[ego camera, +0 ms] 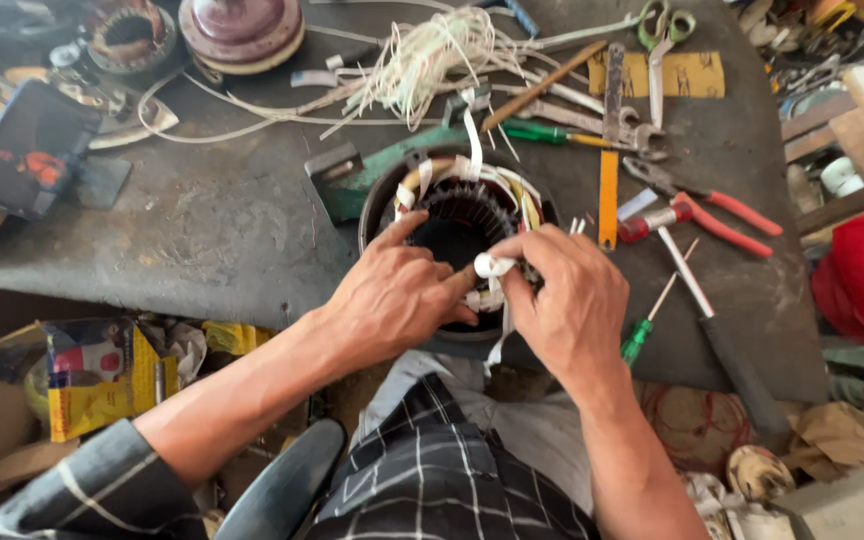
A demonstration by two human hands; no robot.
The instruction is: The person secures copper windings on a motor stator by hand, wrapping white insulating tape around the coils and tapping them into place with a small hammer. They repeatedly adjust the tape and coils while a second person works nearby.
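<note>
The counter [212, 220] is a dark, worn, dusty slab w/ a curved front edge, crowded at the back and right side. On it, near the front edge, sits the stator [462, 215], a round metal motor shell w/ copper windings and white sleeves around the bore; it looks heavy and stiff, so best held by the outer shell, not by the wires, which seem thin and easy to damage. Left hand [397, 295] rests on the near rim, fingers curled, thumb up at the bore. Right hand [567, 300] pinches a white tape [492, 265] at the windings, grip nearly closed on it; the tape looks light, soft and limp, and a loose end hangs down. Behind is a bundle of white strings [432, 55]. To the right lie red pliers [722, 215], a black-handled screwdriver [722, 335], scissors [657, 40] on sandpaper. A phone [27, 150] stands at left. Below the counter there is clutter, boxes and scrap.
</note>
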